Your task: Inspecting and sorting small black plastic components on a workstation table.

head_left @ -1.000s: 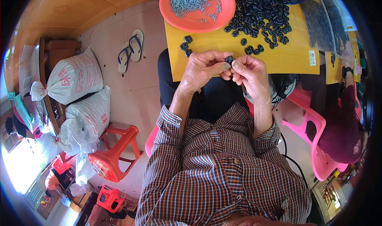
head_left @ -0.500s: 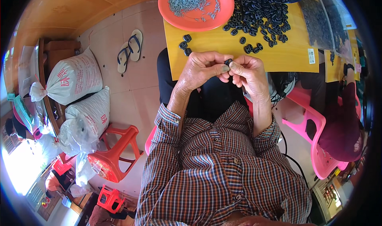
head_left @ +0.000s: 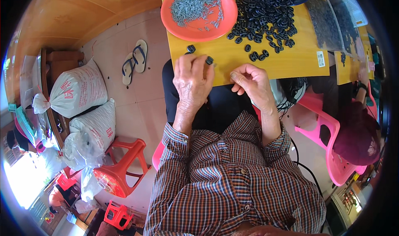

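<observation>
At the table [head_left: 303,65], the left hand's grip [head_left: 192,79] pinches a glossy, rounded black piece [head_left: 209,60]; right hand's grip [head_left: 257,83] unclear.

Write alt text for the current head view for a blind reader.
A checked-shirted person holds a small black piece in the left hand over a yellow table, the right hand curled near its edge. Beyond lie a red plate of tiny grey parts and a heap of black pieces.

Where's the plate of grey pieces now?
In the head view, the red plate sits up top, near the left edge of the yellow table, left of the heap of black pieces and beyond the left hand.
</observation>
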`<control>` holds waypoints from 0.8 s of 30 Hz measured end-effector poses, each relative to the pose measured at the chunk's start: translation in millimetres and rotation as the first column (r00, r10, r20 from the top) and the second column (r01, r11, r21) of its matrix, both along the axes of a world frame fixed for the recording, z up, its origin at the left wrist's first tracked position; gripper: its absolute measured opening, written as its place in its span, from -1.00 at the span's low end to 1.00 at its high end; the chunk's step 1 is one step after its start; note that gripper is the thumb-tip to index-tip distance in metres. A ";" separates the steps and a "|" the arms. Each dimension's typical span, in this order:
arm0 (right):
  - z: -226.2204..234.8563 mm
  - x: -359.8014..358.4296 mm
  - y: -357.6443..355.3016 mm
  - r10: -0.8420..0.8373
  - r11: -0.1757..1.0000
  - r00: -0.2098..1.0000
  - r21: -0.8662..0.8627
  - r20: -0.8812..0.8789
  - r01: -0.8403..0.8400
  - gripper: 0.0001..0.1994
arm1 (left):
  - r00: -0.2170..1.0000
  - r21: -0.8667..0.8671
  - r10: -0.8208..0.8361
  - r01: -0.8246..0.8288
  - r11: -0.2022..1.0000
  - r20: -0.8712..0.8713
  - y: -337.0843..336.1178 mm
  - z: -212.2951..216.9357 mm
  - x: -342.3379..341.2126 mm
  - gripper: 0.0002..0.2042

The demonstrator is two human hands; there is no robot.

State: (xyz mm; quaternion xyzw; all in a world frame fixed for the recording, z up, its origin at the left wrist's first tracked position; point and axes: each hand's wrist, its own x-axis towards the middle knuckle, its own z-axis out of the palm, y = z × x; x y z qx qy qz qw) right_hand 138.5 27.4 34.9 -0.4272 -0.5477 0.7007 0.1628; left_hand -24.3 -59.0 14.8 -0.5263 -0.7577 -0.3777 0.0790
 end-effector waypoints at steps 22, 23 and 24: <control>4.2 12.4 9.8 -0.095 0.956 0.994 0.282 0.058 0.075 -0.91 | 0.999 0.014 0.039 -0.039 0.999 0.002 20.1 7.0 12.6 -0.76; 2.4 12.6 10.3 -0.128 0.952 0.989 0.291 0.079 0.100 -0.91 | 1.000 0.047 -0.023 0.022 0.999 0.015 26.4 7.2 16.7 -0.78; 0.3 13.1 10.9 -0.162 0.946 0.982 0.300 0.100 0.126 -0.90 | 1.000 0.048 -0.024 0.023 0.999 0.013 33.8 6.7 21.2 -0.78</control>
